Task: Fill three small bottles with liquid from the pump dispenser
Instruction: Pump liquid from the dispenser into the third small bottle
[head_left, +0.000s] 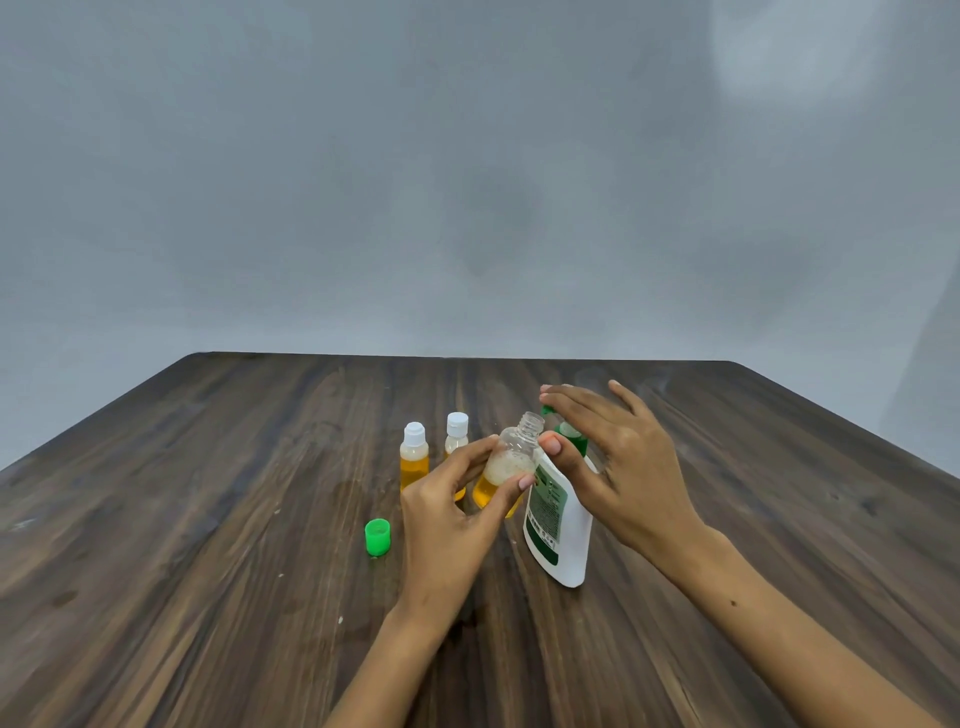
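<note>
Green cap (377, 537): lies loose on the wooden table (208, 519), left of my hands.
Capped bottles: two small ones, the left (414, 457) and the right (456, 435), stand upright beyond my left hand, both with white caps and orange liquid.
My left hand (447, 525): fingers wrapped around the open bottle (509, 462), tilted, part full of orange liquid with foam on top.
Pump dispenser (558, 525): white with a green pump, just right of the open bottle, its spout near the bottle's mouth.
My right hand (623, 467): fingers spread over the pump head, thumb near the bottle's neck.
</note>
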